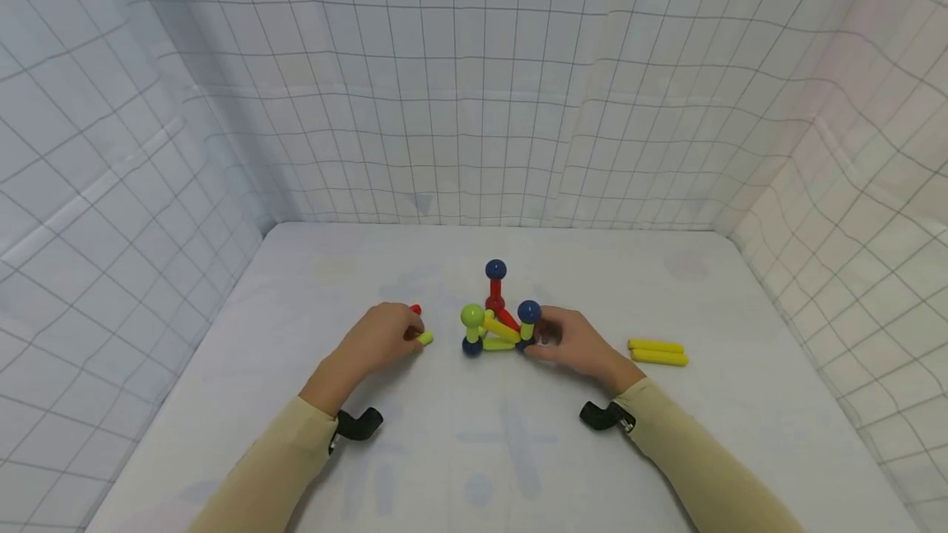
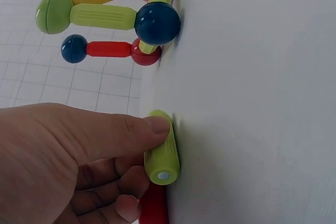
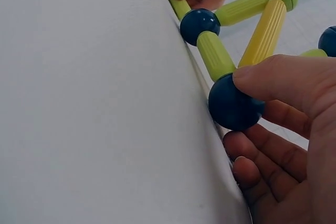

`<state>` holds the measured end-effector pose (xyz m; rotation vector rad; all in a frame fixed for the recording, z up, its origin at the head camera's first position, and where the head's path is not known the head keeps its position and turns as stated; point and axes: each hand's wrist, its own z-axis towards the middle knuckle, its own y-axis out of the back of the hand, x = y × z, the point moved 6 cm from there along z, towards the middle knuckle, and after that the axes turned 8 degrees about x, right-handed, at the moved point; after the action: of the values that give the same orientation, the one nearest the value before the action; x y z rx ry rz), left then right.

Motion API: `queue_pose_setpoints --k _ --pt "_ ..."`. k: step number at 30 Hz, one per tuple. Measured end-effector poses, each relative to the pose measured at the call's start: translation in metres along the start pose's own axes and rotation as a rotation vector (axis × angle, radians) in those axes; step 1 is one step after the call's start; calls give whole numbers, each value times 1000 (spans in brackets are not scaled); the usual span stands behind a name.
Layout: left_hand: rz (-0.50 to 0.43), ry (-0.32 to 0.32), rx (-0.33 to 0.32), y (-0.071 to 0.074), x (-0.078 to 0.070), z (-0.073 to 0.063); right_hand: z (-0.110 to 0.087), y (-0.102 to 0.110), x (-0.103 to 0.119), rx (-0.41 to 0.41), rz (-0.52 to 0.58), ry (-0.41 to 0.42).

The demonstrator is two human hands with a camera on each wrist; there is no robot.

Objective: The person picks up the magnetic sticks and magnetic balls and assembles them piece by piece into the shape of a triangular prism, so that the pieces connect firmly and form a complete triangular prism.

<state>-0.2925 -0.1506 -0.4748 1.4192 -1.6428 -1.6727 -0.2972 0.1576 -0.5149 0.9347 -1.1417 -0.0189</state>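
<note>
A frame of magnetic rods and balls stands mid-table, with dark blue balls and a red ball [image 1: 494,303] at its base. Short uprights carry a green ball [image 1: 472,316] and two dark blue balls. A yellow rod [image 3: 265,32] slants from the green ball to the lower right blue ball [image 3: 233,103]. My right hand [image 1: 576,344] grips that lower ball, thumb on top and fingers curled beneath. Left of the frame, my left hand [image 1: 381,337] pinches a short lime green rod [image 2: 163,156], thumb along its side. Beside those fingers lies a red rod [image 2: 153,205], partly hidden.
Two yellow rods [image 1: 657,352] lie side by side to the right of my right hand. White grid-patterned curtains [image 1: 474,105] enclose the back and sides of the white table [image 1: 474,434]. A dark wrist mount [image 1: 359,424] sticks out near each sleeve.
</note>
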Motion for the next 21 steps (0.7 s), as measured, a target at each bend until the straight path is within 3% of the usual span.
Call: queue_pose_setpoints --k 8,12,17,21 --pt "31 -21 -6 -2 -5 1 0 0 -4 -11 28 15" --pt "11 -28 -44 1 -6 3 0 1 -6 -18 39 23" --pt "-84 -49 -108 17 -14 1 1 1 -5 -10 43 19" --pt "-125 -97 -133 39 -31 0 -1 0 -5 -5 38 5"
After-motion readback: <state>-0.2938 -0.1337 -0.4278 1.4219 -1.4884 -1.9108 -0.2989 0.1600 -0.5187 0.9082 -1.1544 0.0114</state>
